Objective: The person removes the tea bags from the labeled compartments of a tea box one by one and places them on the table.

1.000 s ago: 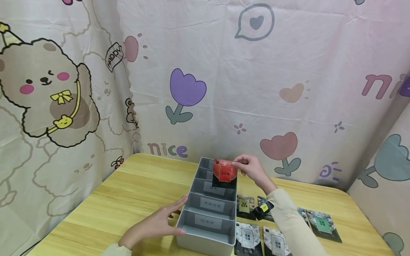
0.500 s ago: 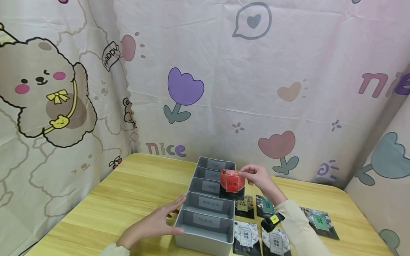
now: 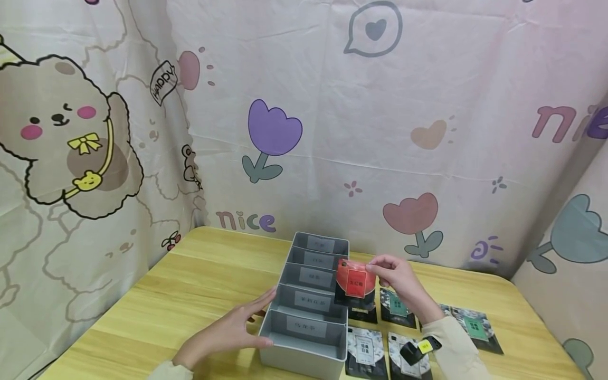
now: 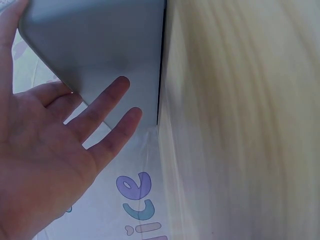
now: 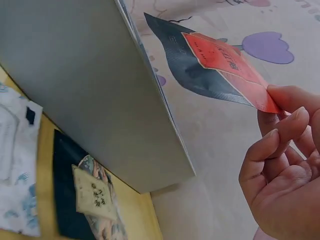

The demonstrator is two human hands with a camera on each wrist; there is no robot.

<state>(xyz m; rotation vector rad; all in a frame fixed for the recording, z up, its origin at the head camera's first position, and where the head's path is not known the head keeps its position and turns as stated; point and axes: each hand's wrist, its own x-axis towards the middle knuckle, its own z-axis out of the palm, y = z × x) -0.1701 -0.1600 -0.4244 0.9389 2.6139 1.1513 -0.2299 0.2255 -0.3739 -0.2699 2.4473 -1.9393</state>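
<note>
A red and black tea sachet (image 3: 355,282) is pinched at its upper right corner between the thumb and fingers of my right hand (image 3: 398,279). It hangs over the right rim of a long grey box (image 3: 304,364) split by dividers with paper labels. In the right wrist view the sachet (image 5: 220,62) is level with the box's top edge, apart from it. My left hand (image 3: 233,332) rests at the box's left side near the front, its fingers spread; in the left wrist view they extend along the grey wall (image 4: 100,45).
Flat on the wooden table (image 3: 190,285), right of the box, lie white sachets (image 3: 364,351), green-labelled sachets (image 3: 475,330) and a yellow-labelled sachet (image 5: 95,195), partly covered in the head view. A printed curtain (image 3: 323,132) hangs behind the table.
My right hand has carried the red sachet right and toward me, from above the box's rear compartments to its right rim. The left hand keeps its place at the box.
</note>
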